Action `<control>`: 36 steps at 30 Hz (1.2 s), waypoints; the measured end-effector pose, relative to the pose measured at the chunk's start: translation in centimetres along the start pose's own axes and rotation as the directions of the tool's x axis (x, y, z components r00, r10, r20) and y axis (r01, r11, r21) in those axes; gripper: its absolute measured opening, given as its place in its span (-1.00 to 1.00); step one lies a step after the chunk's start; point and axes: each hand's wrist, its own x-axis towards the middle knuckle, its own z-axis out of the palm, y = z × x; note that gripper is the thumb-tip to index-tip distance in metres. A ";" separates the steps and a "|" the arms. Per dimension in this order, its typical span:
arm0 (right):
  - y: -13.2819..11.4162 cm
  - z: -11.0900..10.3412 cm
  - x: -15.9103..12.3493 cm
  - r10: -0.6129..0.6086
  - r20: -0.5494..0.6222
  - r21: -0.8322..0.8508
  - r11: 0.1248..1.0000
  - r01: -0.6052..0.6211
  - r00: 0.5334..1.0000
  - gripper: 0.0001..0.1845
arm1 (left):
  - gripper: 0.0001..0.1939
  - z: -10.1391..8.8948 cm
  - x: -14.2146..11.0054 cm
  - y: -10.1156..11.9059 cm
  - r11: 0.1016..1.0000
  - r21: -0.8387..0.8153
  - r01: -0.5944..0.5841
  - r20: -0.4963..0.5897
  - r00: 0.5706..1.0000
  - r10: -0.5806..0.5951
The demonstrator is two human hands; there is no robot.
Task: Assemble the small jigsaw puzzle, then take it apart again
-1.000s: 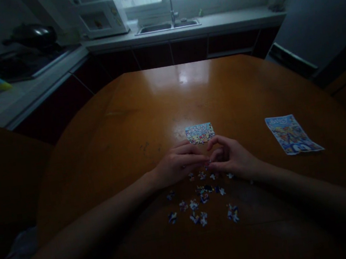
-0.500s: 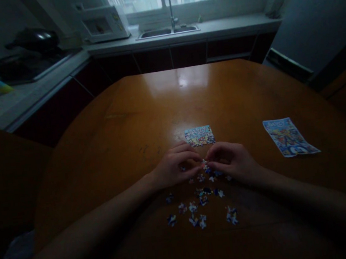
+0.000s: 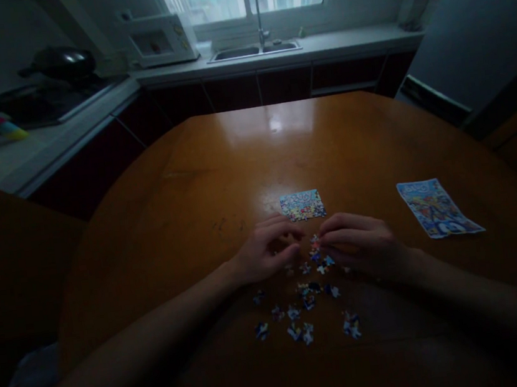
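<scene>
My left hand hovers low over the table, thumb and forefinger apart with nothing visible between them. Opposite it, my right hand has its fingertips drawn together at the edge of a small joined strip of jigsaw puzzle pieces, coloured red, white and blue. Just beyond the hands lies a partly assembled jigsaw puzzle, its near edge uneven. Several loose puzzle pieces are scattered on the near side of the hands. Some pieces beside my right hand are partly hidden by it.
A creased printed picture sheet lies to the right on the brown wooden table. Behind the table runs a counter with a sink and a microwave. A black pan sits on the stove at left.
My hands have moved apart: the left fingers have come off the joined pieces and opened, while the right has shifted slightly right. The camera view has shifted a little.
</scene>
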 end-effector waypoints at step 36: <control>6.2 2.2 3.0 -0.042 0.279 -0.399 0.904 0.155 0.959 -0.75 | -0.81 -0.7 0.3 -2.2 0.948 0.303 0.094 0.109 0.985 -0.133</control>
